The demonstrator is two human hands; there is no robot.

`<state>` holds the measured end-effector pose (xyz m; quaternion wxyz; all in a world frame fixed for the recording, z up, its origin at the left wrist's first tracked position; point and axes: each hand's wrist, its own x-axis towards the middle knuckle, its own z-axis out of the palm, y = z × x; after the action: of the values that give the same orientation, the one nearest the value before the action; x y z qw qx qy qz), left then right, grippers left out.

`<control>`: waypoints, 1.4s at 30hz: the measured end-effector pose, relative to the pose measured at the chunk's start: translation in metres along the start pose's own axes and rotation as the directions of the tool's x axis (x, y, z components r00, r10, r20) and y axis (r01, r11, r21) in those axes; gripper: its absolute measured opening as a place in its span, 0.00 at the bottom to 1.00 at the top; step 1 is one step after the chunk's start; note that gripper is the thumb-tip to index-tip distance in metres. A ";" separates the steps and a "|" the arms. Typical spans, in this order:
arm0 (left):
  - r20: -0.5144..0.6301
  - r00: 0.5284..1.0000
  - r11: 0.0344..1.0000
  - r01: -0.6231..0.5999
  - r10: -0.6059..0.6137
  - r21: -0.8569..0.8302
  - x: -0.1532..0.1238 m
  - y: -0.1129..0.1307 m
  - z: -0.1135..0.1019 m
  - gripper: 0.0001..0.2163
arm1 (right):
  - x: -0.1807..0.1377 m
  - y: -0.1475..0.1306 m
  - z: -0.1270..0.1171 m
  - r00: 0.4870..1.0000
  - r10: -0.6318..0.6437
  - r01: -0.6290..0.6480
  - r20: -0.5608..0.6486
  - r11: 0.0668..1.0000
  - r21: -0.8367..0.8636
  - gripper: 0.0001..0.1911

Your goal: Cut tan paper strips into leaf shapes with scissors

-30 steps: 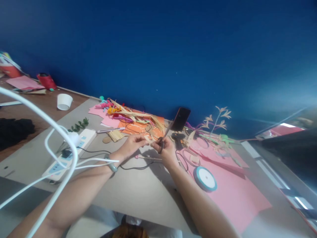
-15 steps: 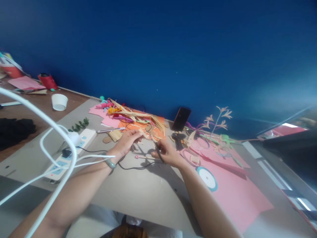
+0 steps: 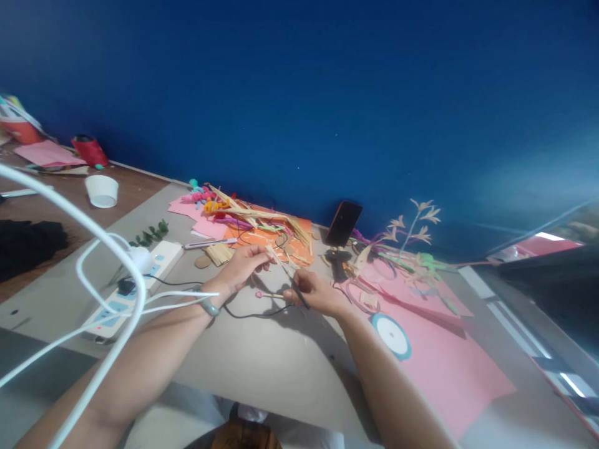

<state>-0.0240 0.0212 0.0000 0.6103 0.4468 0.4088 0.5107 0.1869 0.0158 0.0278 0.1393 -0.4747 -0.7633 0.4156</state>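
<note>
My left hand, a bangle at its wrist, pinches a small pale straw-coloured strip between thumb and fingers. In my right hand is a pair of dark scissors, its blades pointing up and left at the strip. Whether the blades touch it I cannot tell. Just beyond both hands lies an orange sheet with pale scraps and long dried strips on it. A thin stick with a pink tip lies below the hands, near a black cable.
A white power strip sits on the left, with white cables looping in front. A phone leans on the blue wall. Pink sheets, a tape roll and a dried-petal stem are at right. A white cup stands far left.
My right hand has shifted slightly left and down, and the scissor blades now show more clearly beside the strip. My left hand keeps its pinch. The white cup appears slightly further left.
</note>
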 end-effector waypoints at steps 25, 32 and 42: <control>-0.017 1.000 0.994 -0.015 0.017 0.108 0.002 -0.003 -0.004 0.11 | 0.004 0.007 0.004 0.995 0.070 -0.091 0.077 0.943 0.321 0.25; -0.018 1.000 0.994 -0.011 0.013 0.109 0.003 -0.005 -0.005 0.11 | 0.005 0.012 0.004 0.994 0.091 -0.103 0.056 0.950 0.296 0.25; -0.029 0.999 0.991 0.030 -0.026 0.131 0.001 -0.003 -0.005 0.10 | 0.004 0.018 0.001 0.991 0.124 -0.123 -0.044 0.992 0.029 0.25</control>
<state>-0.0277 0.0225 -0.0045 0.5810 0.4733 0.4560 0.4801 0.1948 0.0224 0.0129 0.1370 -0.5285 -0.7235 0.4224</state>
